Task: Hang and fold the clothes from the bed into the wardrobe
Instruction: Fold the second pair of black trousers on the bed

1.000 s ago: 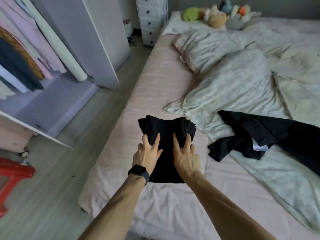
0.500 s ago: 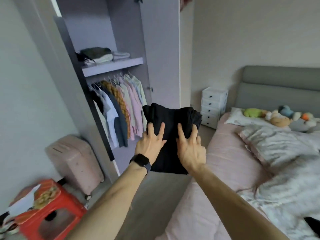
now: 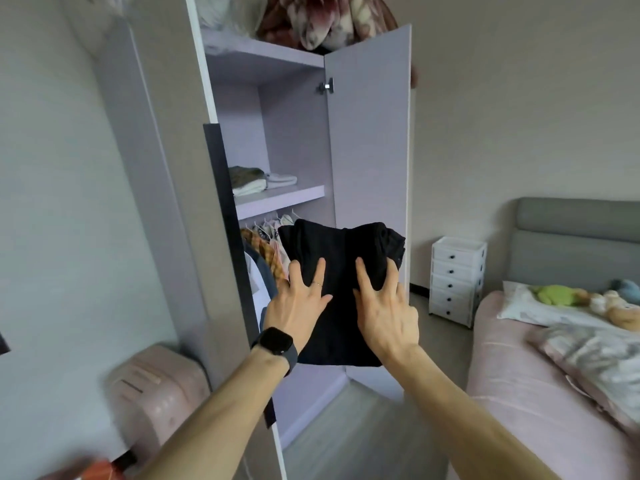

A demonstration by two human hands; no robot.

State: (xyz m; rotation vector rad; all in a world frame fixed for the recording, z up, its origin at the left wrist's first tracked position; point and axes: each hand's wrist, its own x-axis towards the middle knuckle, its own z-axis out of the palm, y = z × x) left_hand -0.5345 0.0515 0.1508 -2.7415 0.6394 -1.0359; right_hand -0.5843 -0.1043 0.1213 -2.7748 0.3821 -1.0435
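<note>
Folded black garment (image 3: 341,258) is held in the air before the open lilac wardrobe (image 3: 298,133), level with its hanging clothes (image 3: 266,251) and below the lilac shelf (image 3: 280,199) bearing folded pale clothes (image 3: 256,180). My left hand (image 3: 298,310), with a black wristwatch (image 3: 277,342), and my right hand (image 3: 384,317) both clamp it, fingers spread on top, thumbs hidden beneath. Pink-sheeted bed (image 3: 512,393) lies to the right, well apart.

Blurred red object (image 3: 100,472) cut off bottom-left, bed (image 3: 519,393) at right edge
</note>
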